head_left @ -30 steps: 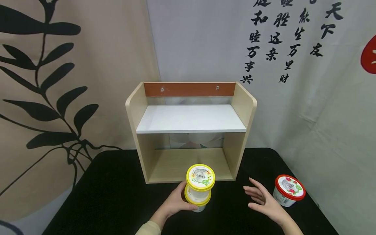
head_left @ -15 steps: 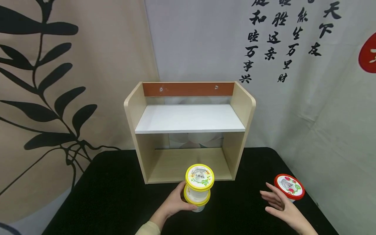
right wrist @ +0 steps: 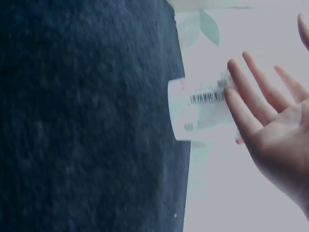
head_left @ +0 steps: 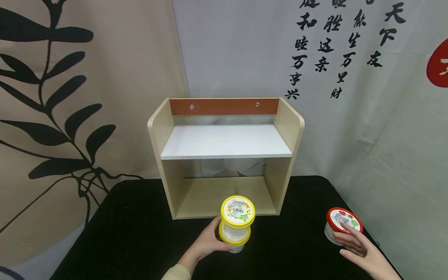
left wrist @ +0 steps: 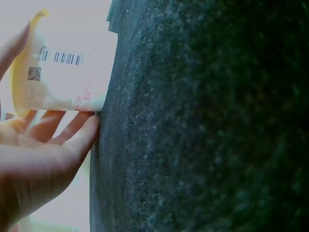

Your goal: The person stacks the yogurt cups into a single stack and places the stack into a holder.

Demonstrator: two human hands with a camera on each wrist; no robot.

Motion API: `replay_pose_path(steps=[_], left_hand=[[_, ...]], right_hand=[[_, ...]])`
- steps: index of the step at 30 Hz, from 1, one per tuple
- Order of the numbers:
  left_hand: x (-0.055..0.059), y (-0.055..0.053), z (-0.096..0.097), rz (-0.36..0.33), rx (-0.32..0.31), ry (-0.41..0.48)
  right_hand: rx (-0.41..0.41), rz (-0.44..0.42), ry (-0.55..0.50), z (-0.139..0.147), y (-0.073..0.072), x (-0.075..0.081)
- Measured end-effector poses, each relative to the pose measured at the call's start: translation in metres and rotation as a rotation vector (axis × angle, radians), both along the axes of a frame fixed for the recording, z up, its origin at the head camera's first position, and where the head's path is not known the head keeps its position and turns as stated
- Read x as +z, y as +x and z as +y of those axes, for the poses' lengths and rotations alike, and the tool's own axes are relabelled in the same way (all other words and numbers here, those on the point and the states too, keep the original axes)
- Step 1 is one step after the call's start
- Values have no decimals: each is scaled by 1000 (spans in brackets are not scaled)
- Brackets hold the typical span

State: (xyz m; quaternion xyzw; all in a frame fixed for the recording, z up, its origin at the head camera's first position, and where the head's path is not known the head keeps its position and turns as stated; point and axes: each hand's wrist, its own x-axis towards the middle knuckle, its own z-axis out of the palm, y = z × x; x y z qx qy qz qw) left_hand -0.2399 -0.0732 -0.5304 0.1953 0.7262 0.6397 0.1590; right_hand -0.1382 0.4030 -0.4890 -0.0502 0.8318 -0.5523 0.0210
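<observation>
Head, L hand (head_left: 209, 241): we're gripping lower of 2 yellow-lidded round plastic tubs (head_left: 238, 212).
Head, R hand (head_left: 364, 251): we're gripping nothing near red-lidded round plastic tub (head_left: 340, 216), blk table (head_left: 133, 241) R side.
L wrist: we're clasping side-on.
R wrist: best be cupping low.

The right hand (head_left: 365, 251) is partly hiding the red tub (head_left: 340, 218) behind it; the left hand (head_left: 210, 243), the lower yellow tub (head_left: 235, 234).

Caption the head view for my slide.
Left hand holds stacked yellow-lidded tubs before a shelf; right hand by a red-lidded tub.
</observation>
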Motion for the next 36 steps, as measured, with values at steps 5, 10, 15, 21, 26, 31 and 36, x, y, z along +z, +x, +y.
replay_pose_path(steps=[5,10,15,21,26,31,36], left_hand=[[-1,0,0,-10,0,0],[-1,0,0,-8,-11,9],[0,0,0,-14,-4,2],[-1,-1,0,-6,-6,-1],[-1,-1,0,-5,-11,5],[0,0,-1,1,-13,7],[-1,0,0,0,-11,5]], right_hand=[[-49,60,32,12,3,-4],[-104,88,74,22,6,-8],[-172,64,109,33,8,-12],[-260,-26,167,48,6,-19],[-319,-81,181,57,4,-21],[-319,-66,178,60,4,-22],[-294,-129,212,64,-1,-19]])
